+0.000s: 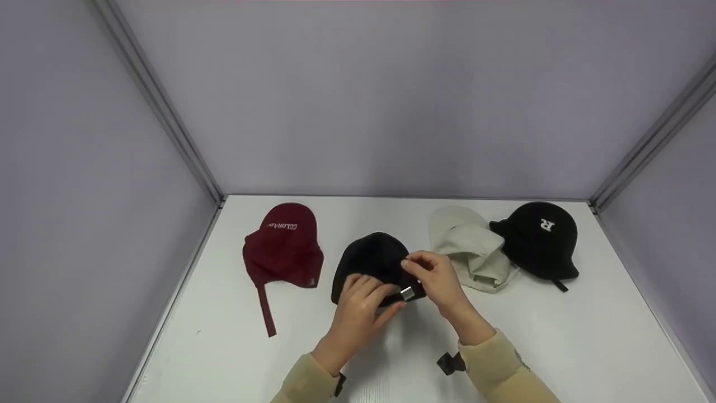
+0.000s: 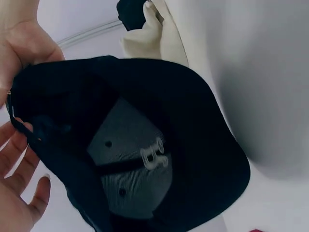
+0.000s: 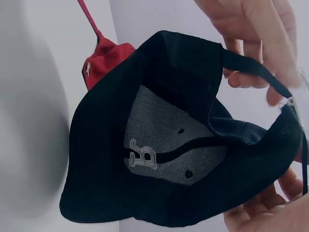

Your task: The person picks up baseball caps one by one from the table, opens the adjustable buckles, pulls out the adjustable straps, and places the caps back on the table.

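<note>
Pale grey walls (image 1: pixel 358 112) stand behind a white table (image 1: pixel 587 347), whose far edge lies beyond the fingers of both hands. Right at the fingertips is a dark cap (image 1: pixel 372 254), its crown reaching away from them and its hollow inside facing the wrist cameras. Pale stitching (image 3: pixel 144 155) shows on the inner front panel. At the cap's back, a strap (image 3: pixel 251 65) runs to a small shiny buckle (image 1: pixel 407 293) between the two hands.

On the near side, the left hand (image 1: pixel 358 313) holds the cap by its strap edge, fingers bent over and thumb below, close beside the buckle. The right hand (image 1: pixel 442 282) is narrow at the tips, thumb and forefinger pinching at the cap's strap end; exactly which bit they have is hard to see.

Well to the left of the left fingers lies a red cap (image 1: pixel 285 246) with white lettering, its long strap trailing towards the person. Just right of the right fingers, a beige cap (image 1: pixel 470 246) lies rumpled, partly hidden by that hand. Farther right, against the beige one, is a black cap (image 1: pixel 540 240) bearing a white R. Tan sleeves (image 1: pixel 495 364) cover the forearms, behind the fingers.
</note>
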Motion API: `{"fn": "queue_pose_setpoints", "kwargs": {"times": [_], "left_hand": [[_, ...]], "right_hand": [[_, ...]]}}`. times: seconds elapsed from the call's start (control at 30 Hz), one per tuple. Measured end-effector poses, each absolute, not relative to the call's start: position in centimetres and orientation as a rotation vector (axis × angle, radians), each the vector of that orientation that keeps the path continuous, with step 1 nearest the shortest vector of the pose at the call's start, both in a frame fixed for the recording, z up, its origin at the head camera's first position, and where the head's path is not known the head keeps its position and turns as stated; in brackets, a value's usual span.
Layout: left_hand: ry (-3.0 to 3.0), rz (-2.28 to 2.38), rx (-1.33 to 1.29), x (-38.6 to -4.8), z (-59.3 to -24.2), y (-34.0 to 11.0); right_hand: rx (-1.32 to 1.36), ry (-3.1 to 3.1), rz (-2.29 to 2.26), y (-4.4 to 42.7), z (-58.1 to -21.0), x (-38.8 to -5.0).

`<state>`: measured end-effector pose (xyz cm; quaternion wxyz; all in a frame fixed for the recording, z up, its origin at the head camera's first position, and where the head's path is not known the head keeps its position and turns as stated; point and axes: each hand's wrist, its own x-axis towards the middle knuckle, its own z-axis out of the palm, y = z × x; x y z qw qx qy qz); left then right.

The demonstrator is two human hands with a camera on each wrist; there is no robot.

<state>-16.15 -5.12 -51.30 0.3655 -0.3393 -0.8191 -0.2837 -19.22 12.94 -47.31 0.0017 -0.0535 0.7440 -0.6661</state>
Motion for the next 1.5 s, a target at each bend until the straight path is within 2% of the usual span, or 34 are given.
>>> {"fn": "queue_pose_setpoints", "kwargs": {"times": [0.7,0.93,1.27,1.5], "left_hand": [[-2.07,-1.107,-0.759,-17.3,-50.8,-7.6],[-2.076,-1.14,-0.735,-17.7,-51.2,-8.1],[-2.109,-1.13,-0.651,-17.7,-51.9,-8.1],[-2.161,-1.101,-0.618,-17.9,-52.1,-8.2]], "right_hand": [[-0.557,2.391,-2.092,16.2,-50.7,-19.8],[-0.767,2.528,-1.898,16.1,-49.5,-18.9],[-0.881,2.631,-1.76,15.4,-49.0,-18.5],[-0.816,2.665,-1.739,15.8,-52.1,-20.3]]}}
